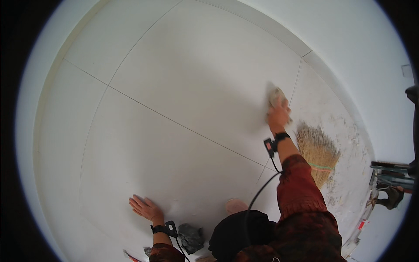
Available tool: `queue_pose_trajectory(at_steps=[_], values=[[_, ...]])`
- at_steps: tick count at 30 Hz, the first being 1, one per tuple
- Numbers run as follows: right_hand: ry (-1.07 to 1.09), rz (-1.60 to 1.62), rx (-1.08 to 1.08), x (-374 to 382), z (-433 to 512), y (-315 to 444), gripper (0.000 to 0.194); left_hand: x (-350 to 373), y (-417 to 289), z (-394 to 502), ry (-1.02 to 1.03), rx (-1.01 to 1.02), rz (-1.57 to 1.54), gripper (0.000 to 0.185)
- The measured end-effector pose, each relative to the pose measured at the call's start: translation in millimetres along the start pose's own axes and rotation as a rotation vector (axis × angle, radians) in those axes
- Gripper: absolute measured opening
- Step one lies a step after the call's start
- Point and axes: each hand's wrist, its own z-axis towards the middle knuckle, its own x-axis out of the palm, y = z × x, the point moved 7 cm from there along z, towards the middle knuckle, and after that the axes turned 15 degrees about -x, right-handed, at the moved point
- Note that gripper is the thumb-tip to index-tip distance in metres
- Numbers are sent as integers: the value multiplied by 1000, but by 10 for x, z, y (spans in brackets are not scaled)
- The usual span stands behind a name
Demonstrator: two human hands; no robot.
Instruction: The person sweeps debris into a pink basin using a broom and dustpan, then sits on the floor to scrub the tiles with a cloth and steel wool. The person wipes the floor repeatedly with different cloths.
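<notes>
My right hand (279, 114) is stretched far forward, pressing a beige rag (277, 93) on the pale tiled floor (196, 78). Hand and rag are slightly blurred, and the fingers cover much of the rag, which lies close to a tile joint. Down at the lower left, my left hand (146, 208) rests palm down on the tiles with its fingers a little apart and nothing in it. A crumpled dark grey plastic bag (191, 237) lies between that forearm and my knee.
A straw broom head (317, 150) lies right of my right forearm, on a smudged, dusty stretch of floor. Baseboard (281, 29) and white wall (340, 36) bound the far right. A partly hidden tool (131, 256) lies at the bottom left. Cables run from both wrist devices.
</notes>
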Motion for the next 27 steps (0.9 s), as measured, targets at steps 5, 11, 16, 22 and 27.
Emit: queue_pose_trajectory(at_steps=[5,11,16,22,27], values=[[58,-111,152,-175,-563,-840,61,36,36,10,4,-3,-48,53],[-22,129,-4,-463,-540,-437,63,19,-53,17,-5,-21,-46,55],[-99,601,-638,-671,-454,1079,64,-342,-199,-95,-27,-31,-64,55],[-44,689,-835,-461,-527,2802,62,-359,-386,-130,47,-57,-88,56],[-104,492,-790,-243,-666,3424,64,-253,-340,-133,0,-46,-96,56]])
